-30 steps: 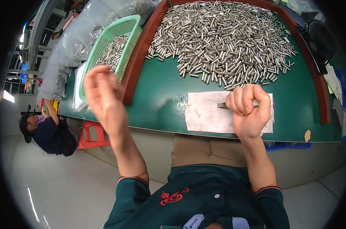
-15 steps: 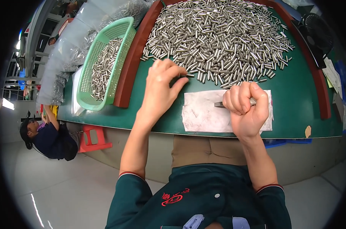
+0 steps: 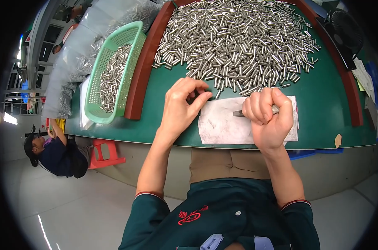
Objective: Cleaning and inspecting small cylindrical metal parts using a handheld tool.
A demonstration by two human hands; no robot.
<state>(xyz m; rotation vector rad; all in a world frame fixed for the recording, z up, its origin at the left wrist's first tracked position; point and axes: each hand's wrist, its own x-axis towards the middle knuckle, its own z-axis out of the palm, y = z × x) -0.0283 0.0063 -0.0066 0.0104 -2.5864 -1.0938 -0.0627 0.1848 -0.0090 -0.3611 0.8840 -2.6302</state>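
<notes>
The right hand is over the right part of a smudged white sheet, its fingers wrapped tightly around a grey metal tool; the tool's flat end juts leftward from the fist, above the sheet, and the fist hides the rest. Just beyond the sheet's upper left corner, the left hand has its fingers curled, thumb close to the index fingertip; I cannot tell whether anything is pinched between them. Loose metal pins lie just past these fingertips and spread in a broad heap on the green table beyond the sheet. To the sheet's left, a reddish-brown rail stands between the left hand and a green perforated basket holding more pins. A matching rail runs to the sheet's right, with a black fan outside it. Farther left of the sheet are clear plastic bags.
</notes>
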